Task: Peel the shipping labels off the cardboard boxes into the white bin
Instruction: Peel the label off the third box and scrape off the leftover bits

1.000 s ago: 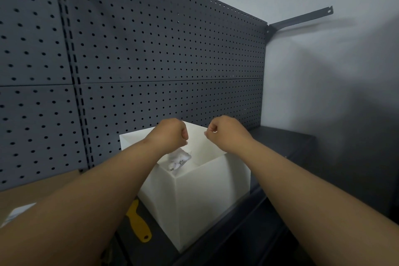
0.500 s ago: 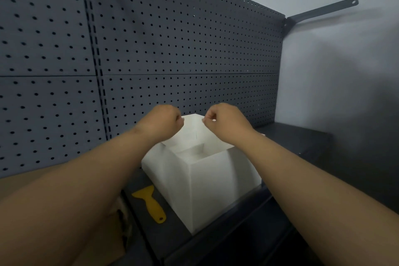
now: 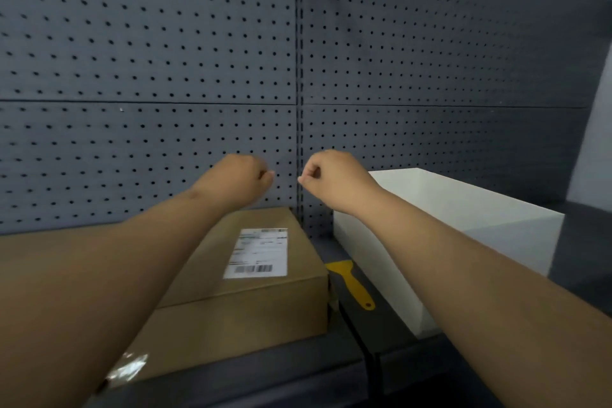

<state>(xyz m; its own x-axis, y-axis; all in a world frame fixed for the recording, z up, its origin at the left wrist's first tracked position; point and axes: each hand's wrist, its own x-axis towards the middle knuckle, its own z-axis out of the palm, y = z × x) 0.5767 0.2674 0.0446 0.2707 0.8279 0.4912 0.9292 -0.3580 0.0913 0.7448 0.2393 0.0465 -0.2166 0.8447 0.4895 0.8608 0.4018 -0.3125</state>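
A brown cardboard box [image 3: 278,301] lies on the dark shelf at lower centre, stacked on a larger box [image 3: 205,354] below it. A white shipping label [image 3: 258,253] with barcodes is stuck flat on its top. The white bin [image 3: 496,222] stands to the right, its inside hidden from here. My left hand [image 3: 243,180] and my right hand [image 3: 332,175] are both curled into fists in the air above the box's far edge, close together, in front of the pegboard. Neither holds anything that I can see, and neither touches the box or the bin.
A yellow plastic scraper [image 3: 352,283] lies on the dark shelf [image 3: 381,334] between the box and the bin. A dark grey pegboard [image 3: 165,76] forms the back wall. A pale wall [image 3: 592,159] rises at the far right.
The view has swung left: the bin went from under my hands to the right, and the labelled box came into sight. Both fists have left the bin and now hang over the box.
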